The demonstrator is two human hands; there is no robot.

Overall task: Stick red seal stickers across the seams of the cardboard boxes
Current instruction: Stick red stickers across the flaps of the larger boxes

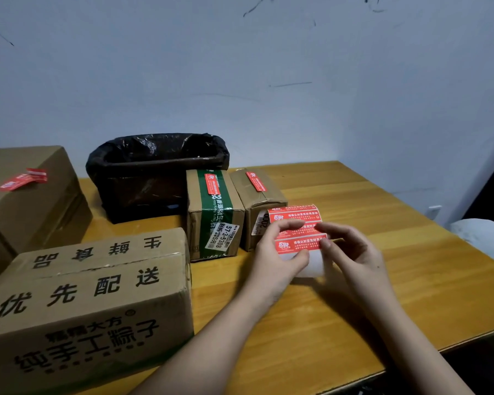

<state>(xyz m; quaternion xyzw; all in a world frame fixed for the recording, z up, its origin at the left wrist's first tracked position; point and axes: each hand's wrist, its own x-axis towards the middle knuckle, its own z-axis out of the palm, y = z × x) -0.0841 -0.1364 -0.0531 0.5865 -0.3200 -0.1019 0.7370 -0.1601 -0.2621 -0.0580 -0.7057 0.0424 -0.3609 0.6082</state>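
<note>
Head view: sticker roll held between left hand and right hand.

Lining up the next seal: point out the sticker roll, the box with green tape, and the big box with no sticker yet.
sticker roll (297, 223): head view, on the red labels facing the camera.
box with green tape (196, 220): head view, on its bare cardboard front.
big unsealed box (92, 283): head view, on its printed top.

Tabletop: yellow wood grain.
Far edge: black-bagged bin.
Left edge: big plain carton.
Near-left corner: printed carton.
Middle: green-taped box touching small brown box, side by side.
</note>
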